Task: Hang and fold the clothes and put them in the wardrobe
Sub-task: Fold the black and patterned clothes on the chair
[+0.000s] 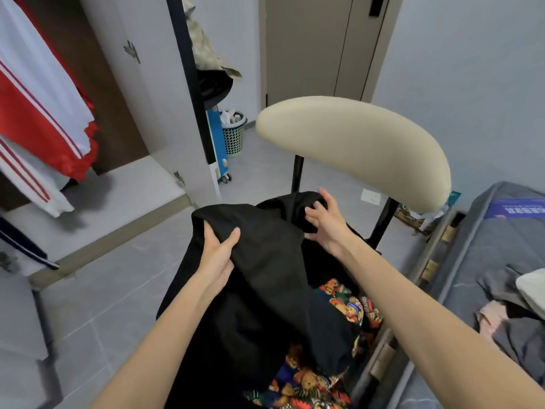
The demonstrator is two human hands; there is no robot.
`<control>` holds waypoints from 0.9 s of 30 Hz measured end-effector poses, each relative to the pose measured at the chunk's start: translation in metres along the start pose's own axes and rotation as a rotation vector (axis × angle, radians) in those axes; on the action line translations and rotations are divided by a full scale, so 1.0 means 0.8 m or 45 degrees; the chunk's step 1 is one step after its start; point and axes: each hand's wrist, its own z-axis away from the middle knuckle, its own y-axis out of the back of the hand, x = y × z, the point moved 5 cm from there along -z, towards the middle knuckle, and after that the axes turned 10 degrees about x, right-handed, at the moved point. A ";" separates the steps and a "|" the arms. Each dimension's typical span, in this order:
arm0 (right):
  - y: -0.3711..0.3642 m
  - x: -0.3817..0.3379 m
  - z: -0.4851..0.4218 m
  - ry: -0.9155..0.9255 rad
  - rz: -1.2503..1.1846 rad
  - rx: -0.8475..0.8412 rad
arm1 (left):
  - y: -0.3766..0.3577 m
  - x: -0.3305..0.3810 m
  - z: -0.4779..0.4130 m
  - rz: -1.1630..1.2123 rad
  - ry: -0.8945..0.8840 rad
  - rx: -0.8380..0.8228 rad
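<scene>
Head view: A person stands over a chair with a curved beige padded backrest (354,152) and lifts a black cloth garment (265,270) from its seat, mid-room, just right of the open wardrobe (165,98). The left hand (218,252) grips a raised fold at the garment's near-left edge, thumb on top and fingers tucked under the cloth. The right hand (324,222), farther off and to the right, digs spread, curled fingers into a bunched part near the chair's back. The rest of the garment hangs towards the floor, partly over a bright bear-print fabric (348,302) on the seat. A red-and-white striped jacket (44,113) hangs inside the wardrobe at far left; a grey mattress (501,231) with loose clothes lies at the right.

The step in hand looks to be sorting out the garment before it is hung or folded. To do it well, each hand would likely need to find a seam or shoulder, not a mid-panel bunch, and raise the cloth clear so it does not drag the printed fabric along.
</scene>
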 end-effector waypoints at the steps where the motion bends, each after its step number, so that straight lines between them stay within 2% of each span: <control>1: -0.005 -0.001 -0.007 -0.043 0.083 -0.050 | 0.000 0.006 -0.011 0.034 0.011 0.031; 4: -0.009 0.019 -0.011 -0.106 0.465 -0.069 | 0.007 0.000 -0.028 -0.064 0.092 0.104; 7: -0.004 0.066 -0.003 -0.323 0.708 -0.083 | 0.024 -0.034 -0.025 -0.142 0.230 0.110; 10: -0.008 0.113 0.017 -0.619 0.644 -0.137 | 0.038 -0.065 -0.021 -0.048 0.444 0.082; 13: -0.021 0.128 0.025 -0.692 0.429 -0.089 | 0.038 -0.073 -0.015 0.041 0.550 0.028; 15: -0.028 0.121 0.018 -0.565 0.356 0.028 | 0.036 -0.060 -0.009 -0.093 0.432 -0.018; 18: -0.047 0.069 -0.002 0.011 0.442 0.104 | 0.042 -0.023 -0.011 -0.285 -0.003 0.148; 20: -0.074 0.011 -0.007 0.457 0.608 -0.044 | 0.034 0.007 -0.007 -0.278 -0.253 0.256; 22: -0.106 -0.041 -0.009 0.784 0.715 -0.241 | 0.010 0.036 0.000 -0.312 -0.517 0.265; 24: -0.128 -0.073 -0.015 0.872 0.745 -0.347 | -0.015 0.053 0.004 -0.420 -0.658 0.220; 25: -0.134 -0.078 -0.018 0.868 0.758 -0.359 | -0.022 0.054 0.004 -0.462 -0.641 0.199; 27: -0.125 -0.067 -0.029 0.781 0.844 -0.229 | -0.019 0.034 -0.003 -0.419 -0.401 0.180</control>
